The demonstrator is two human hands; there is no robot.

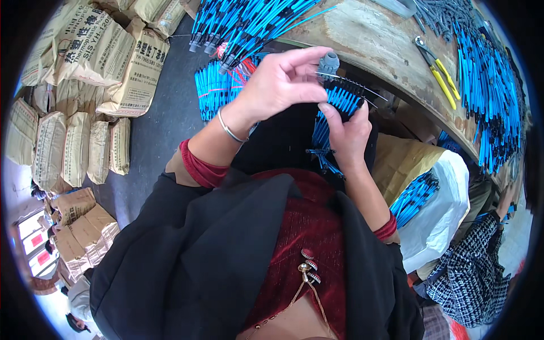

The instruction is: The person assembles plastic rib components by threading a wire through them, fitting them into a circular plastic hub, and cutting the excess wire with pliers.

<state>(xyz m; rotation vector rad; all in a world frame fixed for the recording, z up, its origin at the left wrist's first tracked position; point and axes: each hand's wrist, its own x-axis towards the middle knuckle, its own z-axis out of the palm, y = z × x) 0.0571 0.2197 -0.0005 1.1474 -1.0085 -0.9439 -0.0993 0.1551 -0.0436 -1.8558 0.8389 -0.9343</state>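
Blue tubes with black ends (341, 100) stand in a close row above my lap (277, 141), gripped between the thumb and fingers of my right hand (350, 136). My left hand (283, 85) is raised just beside them, its thumb and forefinger spread and curved; part of it is blurred, so I cannot tell whether it grasps anything. A grey ribbed piece (328, 63) shows by its forefinger, and thin metal rods (362, 88) cross close to the black ends.

To do this well, I judge, the right-hand pinch should be firm enough to hold the row flat and even, yet light enough not to bend the tubes. The left fingertips ought to work near the black ends, where small corrections are easiest, and stay clear of the rod tips, which could prick or snag. Rushing might fan the row out of line.

Farther off, the worktop (362, 34) carries yellow-handled cutters (447, 78), within sensible reach to my right, and a large blue heap (493, 113) beyond them. Another bunch with grey ends (249, 25) lies ahead to the left. Beside my right forearm, an open white sack (445, 226) holds more, best left unknocked by my elbow
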